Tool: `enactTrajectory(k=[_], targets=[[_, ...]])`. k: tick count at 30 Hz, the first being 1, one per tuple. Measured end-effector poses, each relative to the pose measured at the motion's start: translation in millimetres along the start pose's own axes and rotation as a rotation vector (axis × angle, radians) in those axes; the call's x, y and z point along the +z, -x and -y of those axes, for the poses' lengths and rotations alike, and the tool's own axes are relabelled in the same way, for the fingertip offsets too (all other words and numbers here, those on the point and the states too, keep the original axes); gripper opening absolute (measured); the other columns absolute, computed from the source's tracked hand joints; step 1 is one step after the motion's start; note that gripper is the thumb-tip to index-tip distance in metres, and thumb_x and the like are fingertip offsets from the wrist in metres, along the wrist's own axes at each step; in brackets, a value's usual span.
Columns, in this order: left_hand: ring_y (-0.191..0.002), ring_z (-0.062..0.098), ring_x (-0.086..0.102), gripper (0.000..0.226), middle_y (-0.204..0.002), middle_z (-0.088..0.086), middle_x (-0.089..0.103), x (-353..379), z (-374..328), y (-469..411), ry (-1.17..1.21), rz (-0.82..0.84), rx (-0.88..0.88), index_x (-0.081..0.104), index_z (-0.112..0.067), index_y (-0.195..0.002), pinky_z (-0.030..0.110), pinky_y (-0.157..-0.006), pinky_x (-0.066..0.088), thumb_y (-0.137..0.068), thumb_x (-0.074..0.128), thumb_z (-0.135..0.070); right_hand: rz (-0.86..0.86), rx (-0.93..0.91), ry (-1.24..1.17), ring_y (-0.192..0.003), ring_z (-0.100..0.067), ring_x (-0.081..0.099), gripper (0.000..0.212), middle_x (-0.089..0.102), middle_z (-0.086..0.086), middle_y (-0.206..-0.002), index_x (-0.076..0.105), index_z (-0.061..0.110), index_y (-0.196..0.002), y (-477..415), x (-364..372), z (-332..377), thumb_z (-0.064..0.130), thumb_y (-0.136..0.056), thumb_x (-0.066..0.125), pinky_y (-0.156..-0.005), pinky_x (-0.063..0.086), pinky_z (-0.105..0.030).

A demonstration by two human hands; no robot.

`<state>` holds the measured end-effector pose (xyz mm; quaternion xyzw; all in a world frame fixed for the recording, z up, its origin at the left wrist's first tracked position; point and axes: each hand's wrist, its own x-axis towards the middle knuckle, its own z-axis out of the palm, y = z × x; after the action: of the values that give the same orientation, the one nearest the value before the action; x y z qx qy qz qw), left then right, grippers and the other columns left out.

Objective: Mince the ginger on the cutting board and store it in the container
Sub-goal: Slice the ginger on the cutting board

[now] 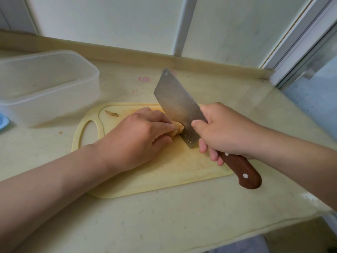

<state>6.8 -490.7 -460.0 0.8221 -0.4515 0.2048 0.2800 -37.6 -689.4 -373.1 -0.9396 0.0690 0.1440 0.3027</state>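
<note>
Stained cream countertop (164, 221), white wall panels (109, 21) along the top. Left hand (138, 136) curls around ginger (177, 129); right hand (224, 130) grips the cleaver (176, 103).

This is a home kitchen, seen at a stained cream countertop (164, 225) with a raised lip (109, 52) running along white wall panels (109, 19) and a window frame (299, 39) at the right. A yellow plastic cutting board (164, 179) bearing a piece of ginger (177, 129), a steel cleaver (175, 101) with a riveted wooden handle and a clear plastic food container (54, 106) are ordinary household cooking gear.
</note>
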Motion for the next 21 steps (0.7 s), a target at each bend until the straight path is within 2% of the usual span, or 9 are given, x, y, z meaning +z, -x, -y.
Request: enactTrajectory(k=[3, 7, 10, 13, 15, 18, 21], targets=[[-0.085, 0.027, 0.064, 0.031, -0.103, 0.006, 0.067, -1.5, -1.0, 1.7, 0.005, 0.011, -0.031, 0.076, -0.015, -0.114, 0.034, -0.078, 0.052, -0.084, 0.069, -0.019, 0.063, 0.046, -0.079, -0.042, -0.02, 0.057, 0.027, 0.069, -0.02, -0.078, 0.052, 0.018, -0.132, 4.6, -5.7, -1.3, 0.014, -0.107, 0.044, -0.043, 0.051, -0.031], [-0.084, 0.024, 0.065, 0.032, -0.104, 0.007, 0.065, -2.7, -0.4, 2.2, 0.026, 0.039, -0.027, 0.074, -0.014, -0.116, 0.034, -0.074, 0.056, -0.086, 0.067, -0.02, 0.11, 0.114, -0.06, -0.046, -0.024, 0.06, 0.025, 0.068, -0.023, -0.079, 0.055, 0.014, -0.128, 6.0, -11.8, -0.6, 0.01, -0.106, 0.044, -0.049, 0.057, -0.037], [-0.083, 0.027, 0.066, 0.031, -0.103, 0.009, 0.065, -0.8, 0.1, 1.6, 0.022, 0.04, 0.012, 0.073, -0.012, -0.116, 0.038, -0.072, 0.057, -0.086, 0.067, -0.018, 0.114, 0.114, 0.001, -0.051, -0.029, 0.065, 0.039, 0.069, -0.025, -0.079, 0.048, 0.016, -0.139, 1.1, -11.9, 3.0, 0.007, -0.102, 0.038, -0.05, 0.058, -0.036], [-0.081, 0.031, 0.064, 0.031, -0.104, 0.011, 0.064, 1.9, 1.0, 3.1, -0.009, 0.035, 0.042, 0.073, -0.01, -0.115, 0.041, -0.071, 0.057, -0.086, 0.068, -0.016, 0.101, 0.063, 0.113, -0.047, -0.03, 0.065, 0.024, 0.073, -0.018, -0.078, 0.05, 0.009, -0.128, 0.6, -12.0, 3.2, 0.02, -0.108, 0.041, -0.044, 0.056, -0.035], [-0.081, 0.031, 0.062, 0.03, -0.105, 0.011, 0.065, 2.7, 0.8, 3.8, -0.028, 0.037, 0.062, 0.074, -0.008, -0.114, 0.04, -0.071, 0.056, -0.086, 0.068, -0.016, 0.08, 0.036, 0.159, -0.045, -0.029, 0.064, 0.023, 0.075, -0.014, -0.073, 0.053, 0.012, -0.122, 2.8, -14.3, 0.9, 0.028, -0.11, 0.043, -0.043, 0.053, -0.032], [-0.081, 0.029, 0.061, 0.028, -0.106, 0.009, 0.066, 3.1, 0.8, 3.2, -0.048, 0.031, 0.091, 0.074, -0.008, -0.115, 0.036, -0.077, 0.053, -0.089, 0.067, -0.015, 0.029, 0.033, 0.141, -0.046, -0.033, 0.063, 0.013, 0.074, -0.011, -0.066, 0.054, 0.02, -0.107, 7.5, -20.3, -2.3, 0.03, -0.109, 0.046, -0.042, 0.053, -0.033], [-0.08, 0.027, 0.06, 0.026, -0.107, 0.007, 0.068, 3.8, 1.6, 1.7, -0.072, 0.039, 0.105, 0.074, -0.008, -0.114, 0.03, -0.079, 0.047, -0.091, 0.064, -0.015, -0.003, 0.041, 0.123, -0.054, -0.043, 0.065, 0.018, 0.072, -0.009, -0.06, 0.053, 0.015, -0.102, 11.7, -25.6, -2.6, 0.03, -0.109, 0.047, -0.042, 0.053, -0.035]])
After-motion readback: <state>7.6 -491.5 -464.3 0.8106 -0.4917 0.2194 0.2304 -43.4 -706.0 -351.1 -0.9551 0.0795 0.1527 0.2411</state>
